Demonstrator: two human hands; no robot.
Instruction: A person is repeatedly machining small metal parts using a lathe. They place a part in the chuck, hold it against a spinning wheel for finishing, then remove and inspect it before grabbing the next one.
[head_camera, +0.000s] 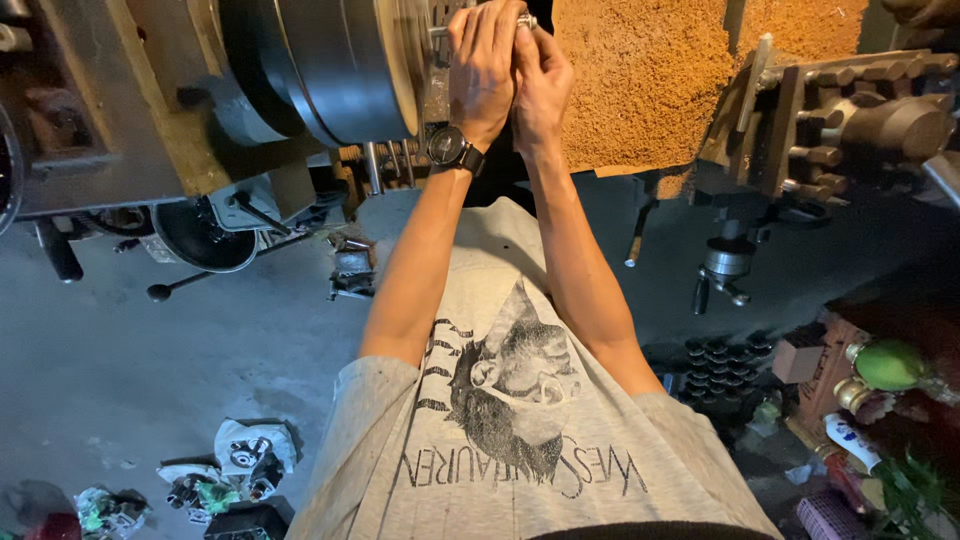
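While clasped together, both hands (510, 70) grip a metal key (524, 20).

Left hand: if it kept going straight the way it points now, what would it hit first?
Probably the metal handle gripped with the right hand. The left hand is already on it, right beside the lathe chuck; depth beyond is unclear.

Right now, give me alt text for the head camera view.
Both hands, left hand and right hand, clasp a small metal handle at a lathe chuck. A wristwatch sits on the left wrist, sawdust is heaped behind, and metal parts lie on the floor.
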